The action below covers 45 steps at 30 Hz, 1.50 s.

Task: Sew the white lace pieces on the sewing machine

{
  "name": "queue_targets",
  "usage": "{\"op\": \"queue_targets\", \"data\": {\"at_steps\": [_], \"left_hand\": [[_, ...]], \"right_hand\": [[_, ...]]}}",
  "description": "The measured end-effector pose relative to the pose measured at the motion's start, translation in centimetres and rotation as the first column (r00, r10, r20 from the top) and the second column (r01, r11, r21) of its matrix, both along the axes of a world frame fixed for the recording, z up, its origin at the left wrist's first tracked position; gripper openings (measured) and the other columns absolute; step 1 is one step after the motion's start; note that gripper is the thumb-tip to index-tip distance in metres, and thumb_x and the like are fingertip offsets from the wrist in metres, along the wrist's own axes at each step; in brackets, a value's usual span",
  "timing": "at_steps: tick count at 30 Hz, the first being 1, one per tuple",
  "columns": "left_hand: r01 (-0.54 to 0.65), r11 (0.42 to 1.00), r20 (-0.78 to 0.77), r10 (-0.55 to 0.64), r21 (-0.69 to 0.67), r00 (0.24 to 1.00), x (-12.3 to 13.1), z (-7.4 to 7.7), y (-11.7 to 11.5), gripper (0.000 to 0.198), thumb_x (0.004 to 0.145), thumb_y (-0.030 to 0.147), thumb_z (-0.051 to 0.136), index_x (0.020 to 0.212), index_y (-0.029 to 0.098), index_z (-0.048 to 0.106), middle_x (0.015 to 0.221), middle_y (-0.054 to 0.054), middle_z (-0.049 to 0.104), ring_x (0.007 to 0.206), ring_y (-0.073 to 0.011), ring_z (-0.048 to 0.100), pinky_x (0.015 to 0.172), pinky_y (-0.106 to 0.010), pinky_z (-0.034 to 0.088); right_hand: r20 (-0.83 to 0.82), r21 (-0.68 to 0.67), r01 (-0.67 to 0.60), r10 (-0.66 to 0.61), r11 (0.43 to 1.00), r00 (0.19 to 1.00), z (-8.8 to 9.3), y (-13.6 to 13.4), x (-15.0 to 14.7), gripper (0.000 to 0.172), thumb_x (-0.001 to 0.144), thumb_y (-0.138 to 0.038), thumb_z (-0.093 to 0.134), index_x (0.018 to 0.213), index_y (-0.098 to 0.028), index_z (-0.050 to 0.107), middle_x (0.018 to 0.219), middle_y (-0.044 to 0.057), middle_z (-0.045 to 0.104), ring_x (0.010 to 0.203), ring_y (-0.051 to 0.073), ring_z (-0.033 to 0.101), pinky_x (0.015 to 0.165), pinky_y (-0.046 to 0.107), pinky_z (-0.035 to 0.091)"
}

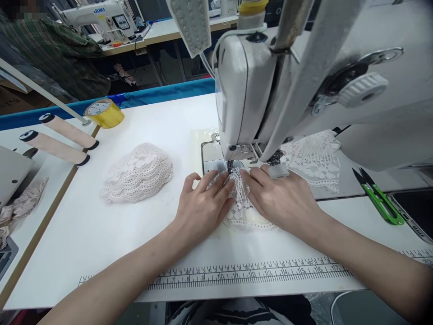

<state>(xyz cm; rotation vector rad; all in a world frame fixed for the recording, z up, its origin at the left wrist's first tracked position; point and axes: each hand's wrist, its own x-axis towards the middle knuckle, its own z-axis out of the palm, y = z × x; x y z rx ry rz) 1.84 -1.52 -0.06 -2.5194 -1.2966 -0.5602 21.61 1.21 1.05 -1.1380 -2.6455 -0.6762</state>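
A small white lace piece [241, 208] lies on the white table under the presser foot [232, 169] of a white sewing machine [257, 90]. My left hand [202, 205] lies flat on the lace's left side, fingers stretched toward the needle. My right hand [280, 198] presses the lace's right side, fingers extended, with a grey guard on one fingertip. Both hands rest on the lace just in front of the foot.
A stack of lace pieces [138, 174] sits to the left. More lace [314, 162] lies behind the machine. Yellow tape roll [104, 113] and two thread cones [57, 140] are at far left. Green snips [379, 196] lie right. A ruler strip [250, 273] runs along the front edge. Another person sits at back left.
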Motion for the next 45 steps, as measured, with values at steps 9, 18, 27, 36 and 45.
{"op": "queue_targets", "data": {"at_steps": [9,18,27,36,45], "left_hand": [[-0.022,1.0,0.007,0.022,-0.022,1.0,-0.1,-0.1,0.4,0.027,0.097,0.026,0.05,0.121,0.021,0.063,0.124,-0.005,0.066,0.116,-0.0235,0.057,0.089,-0.042,0.035],[0.076,0.997,0.031,-0.075,-0.022,0.997,-0.9,1.5,-0.6,0.021,0.092,0.033,0.059,0.107,0.021,0.067,0.109,-0.004,0.072,0.089,-0.0202,0.061,0.08,-0.039,0.035],[0.141,0.957,0.076,-0.125,-0.253,0.989,-1.4,2.5,-1.0,0.02,0.098,0.018,0.046,0.098,0.018,0.065,0.1,-0.003,0.071,0.074,-0.0119,0.064,0.065,-0.029,0.041],[0.027,0.842,0.133,0.054,-0.539,0.99,0.0,4.6,0.9,0.018,0.092,0.02,0.053,0.107,0.018,0.063,0.091,-0.003,0.065,0.065,-0.0131,0.06,0.056,-0.024,0.044],[0.15,0.76,0.239,0.007,-0.632,0.971,-0.6,4.7,4.5,0.025,0.087,0.021,0.058,0.063,0.017,0.064,0.068,0.0,0.052,0.055,-0.01,0.046,0.051,-0.026,0.035]], "right_hand": [[0.001,0.006,0.0,0.0,1.0,1.0,-0.3,0.2,0.0,0.029,0.089,-0.009,0.045,0.104,-0.01,0.07,0.079,0.008,0.071,0.068,0.018,0.056,0.056,0.033,0.023],[-0.209,-0.487,-0.124,0.022,0.865,0.978,2.3,-0.5,0.9,0.02,0.09,-0.036,0.058,0.095,-0.02,0.069,0.089,0.002,0.068,0.062,0.014,0.057,0.052,0.028,0.028],[-0.39,-0.799,-0.22,-0.204,0.56,0.898,3.2,-0.3,1.9,0.018,0.094,-0.019,0.047,0.081,-0.021,0.059,0.065,-0.004,0.06,0.053,0.01,0.054,0.05,0.024,0.034],[-0.416,-0.588,-0.186,-0.096,0.787,0.904,2.2,0.3,1.4,0.016,0.087,-0.023,0.057,0.096,-0.021,0.07,0.075,0.0,0.064,0.059,0.013,0.054,0.05,0.024,0.033],[-0.541,-0.334,-0.132,-0.075,0.933,0.838,0.8,0.9,1.1,0.025,0.092,-0.022,0.051,0.093,-0.02,0.076,0.071,0.002,0.065,0.055,0.011,0.05,0.047,0.024,0.027]]}}
